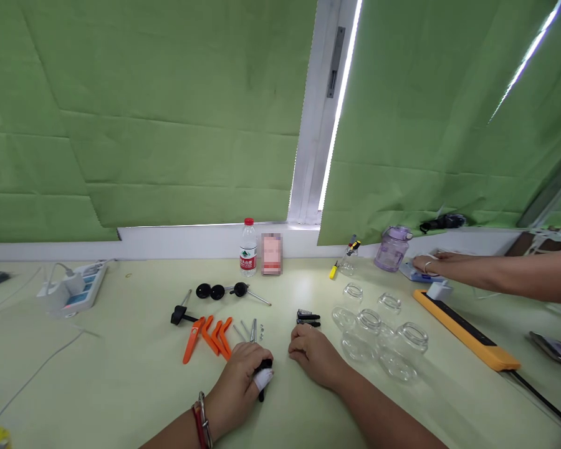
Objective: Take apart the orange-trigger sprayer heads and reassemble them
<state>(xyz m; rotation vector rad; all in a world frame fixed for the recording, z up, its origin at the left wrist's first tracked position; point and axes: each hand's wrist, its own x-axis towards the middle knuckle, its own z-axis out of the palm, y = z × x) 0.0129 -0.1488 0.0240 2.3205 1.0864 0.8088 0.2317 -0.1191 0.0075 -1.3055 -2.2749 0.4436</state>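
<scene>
My left hand rests on the pale green table, fingers curled round a small black part; its thumb wears a white bandage. My right hand lies beside it, fingers curled loosely under, what it holds hidden. Just beyond my right hand lies a small black multi-tool-like part. Orange plastic pieces lie left of my left hand, with several metal screws and rods next to them. Black wheels on a rod and a black knob piece lie farther back.
Several clear glass jars stand right of my hands. A water bottle, a purple jug, a yellow-handled screwdriver, an orange-edged long bar and a power strip are there too. Another person's arm reaches in from the right.
</scene>
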